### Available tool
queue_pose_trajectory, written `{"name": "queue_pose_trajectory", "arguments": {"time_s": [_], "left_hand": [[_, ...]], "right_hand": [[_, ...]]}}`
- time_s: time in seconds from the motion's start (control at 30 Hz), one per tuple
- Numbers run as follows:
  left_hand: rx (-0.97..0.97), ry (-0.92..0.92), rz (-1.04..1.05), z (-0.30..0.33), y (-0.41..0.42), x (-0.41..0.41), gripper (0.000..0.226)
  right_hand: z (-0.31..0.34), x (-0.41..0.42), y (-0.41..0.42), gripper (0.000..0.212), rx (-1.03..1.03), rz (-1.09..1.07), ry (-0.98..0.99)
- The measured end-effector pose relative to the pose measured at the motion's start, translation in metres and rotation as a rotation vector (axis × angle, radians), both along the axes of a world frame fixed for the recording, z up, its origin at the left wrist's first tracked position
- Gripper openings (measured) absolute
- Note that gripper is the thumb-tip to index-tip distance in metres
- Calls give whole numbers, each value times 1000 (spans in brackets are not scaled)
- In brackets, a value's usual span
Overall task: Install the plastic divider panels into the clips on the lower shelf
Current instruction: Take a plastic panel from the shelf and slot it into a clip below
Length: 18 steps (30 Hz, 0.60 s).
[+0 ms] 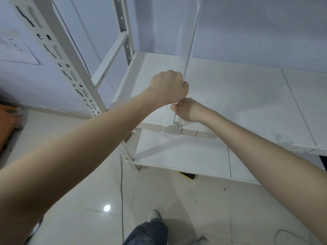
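Note:
A clear plastic divider panel point(190, 43) stands upright, edge-on to me, over the white shelf board point(238, 96). Its lower front corner sits at a white clip point(172, 129) fixed on the shelf's front edge. My left hand point(168, 87) grips the panel's front edge from the left, higher up. My right hand point(187, 109) holds the same edge just below it, a little above the clip. The panel's rear part is nearly invisible against the wall.
White slotted uprights point(58, 55) of the rack rise at left. A second white shelf point(185, 154) lies below. A thin cable point(121, 188) runs over the tiled floor. My shoe point(154, 215) and trouser leg are at the bottom. An orange object point(7, 124) sits far left.

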State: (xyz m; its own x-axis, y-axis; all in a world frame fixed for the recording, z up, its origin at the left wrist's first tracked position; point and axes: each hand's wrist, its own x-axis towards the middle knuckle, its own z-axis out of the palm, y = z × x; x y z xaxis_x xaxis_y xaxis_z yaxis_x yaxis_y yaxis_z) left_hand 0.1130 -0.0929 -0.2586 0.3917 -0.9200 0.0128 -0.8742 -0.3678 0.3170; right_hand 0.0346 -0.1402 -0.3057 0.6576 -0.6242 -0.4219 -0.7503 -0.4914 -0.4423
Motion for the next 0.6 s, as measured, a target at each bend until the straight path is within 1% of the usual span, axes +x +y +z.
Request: {"name": "queue_pose_trajectory", "arguments": {"time_s": [0.07,0.13,0.23,0.37,0.47,0.6], "left_hand": [[19,5,2,0,0,0,36],[38,25,12,1,-1,1,29],[113,61,15,3,0,2,22],[210,111,21,1,2,5,28],[231,151,37,-1,2,7,34],[216,228,72,-6,5,10,38]], "right_hand": [[-1,0,-1,35,9,2,4],[0,1,-1,35,20,6,11],[0,3,-1,37,35,10,19],[-3,5,-2,36,37,17,24],[-6,6,-1,36,15,30,38],[-8,9,0,30,9,37,36]]}}
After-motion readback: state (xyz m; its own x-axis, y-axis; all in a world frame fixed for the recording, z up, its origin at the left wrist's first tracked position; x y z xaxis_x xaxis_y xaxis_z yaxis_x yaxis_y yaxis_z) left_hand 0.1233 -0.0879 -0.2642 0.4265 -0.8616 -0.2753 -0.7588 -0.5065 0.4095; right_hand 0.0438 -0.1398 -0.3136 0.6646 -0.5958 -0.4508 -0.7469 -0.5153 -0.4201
